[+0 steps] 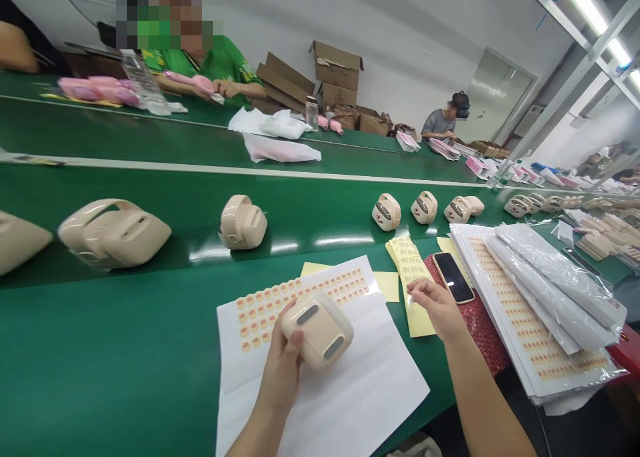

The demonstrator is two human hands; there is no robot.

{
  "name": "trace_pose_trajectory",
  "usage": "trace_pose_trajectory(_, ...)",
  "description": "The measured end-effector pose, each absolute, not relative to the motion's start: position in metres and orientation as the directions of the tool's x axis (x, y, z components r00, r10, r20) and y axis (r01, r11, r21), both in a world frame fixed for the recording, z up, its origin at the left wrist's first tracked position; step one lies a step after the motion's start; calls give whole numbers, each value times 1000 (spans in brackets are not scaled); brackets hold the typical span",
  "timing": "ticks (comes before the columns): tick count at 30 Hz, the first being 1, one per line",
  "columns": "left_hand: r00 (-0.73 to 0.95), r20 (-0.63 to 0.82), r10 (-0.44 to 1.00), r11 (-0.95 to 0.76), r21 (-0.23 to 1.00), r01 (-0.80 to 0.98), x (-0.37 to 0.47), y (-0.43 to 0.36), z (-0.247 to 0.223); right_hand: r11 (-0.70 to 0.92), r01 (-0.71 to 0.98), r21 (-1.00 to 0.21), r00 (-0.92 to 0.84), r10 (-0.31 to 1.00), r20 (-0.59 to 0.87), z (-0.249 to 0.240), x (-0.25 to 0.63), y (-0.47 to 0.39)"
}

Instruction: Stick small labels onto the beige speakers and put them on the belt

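Note:
My left hand (285, 363) grips a cream plastic appliance housing (320, 330), its face with two grey oblong pads turned up toward me. Under it lies a white sheet of small orange round stickers (265, 313). Over at the right, my right hand (435, 303) pinches a small pale sticker (411, 299) between thumb and forefinger. That hand is above a folded yellow strip of stickers (410, 263), close to its right edge.
Similar cream appliances (243, 222) stand along the green conveyor belt (320, 220). A phone (453, 278) lies on red bubble wrap (480, 337), beside stacked sticker sheets in clear plastic (530, 323). Across the belt, a person in green (220, 63) handles a pink item.

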State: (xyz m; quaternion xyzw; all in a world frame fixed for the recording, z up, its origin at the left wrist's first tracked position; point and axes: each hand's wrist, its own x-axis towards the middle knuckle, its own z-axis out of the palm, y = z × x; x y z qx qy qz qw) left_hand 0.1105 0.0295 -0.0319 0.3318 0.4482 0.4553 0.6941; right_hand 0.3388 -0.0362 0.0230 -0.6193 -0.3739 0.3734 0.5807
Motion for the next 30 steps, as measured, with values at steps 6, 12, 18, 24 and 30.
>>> trace_pose_trajectory(6,174,-266,948,302,924,-233,116,26,-29,-94,44,-995,75,993,-91,37,275,-6)
trace_pose_trajectory(12,242,-248,938,307,918,-250,117,25,-31,-186,239,-953,64,982,-176,40,257,8)
trace_pose_trajectory(18,256,-249,934,312,917,-246,117,25,-31,-234,273,-933,118,971,-209,43,254,11)
trace_pose_trajectory(24,256,-253,933,316,916,-249,117,26,-32,-177,336,-925,136,981,-138,40,251,12)
trace_pose_trajectory(30,244,-262,934,324,908,-266,117,25,-31,-3,418,-908,135,989,59,24,249,10)
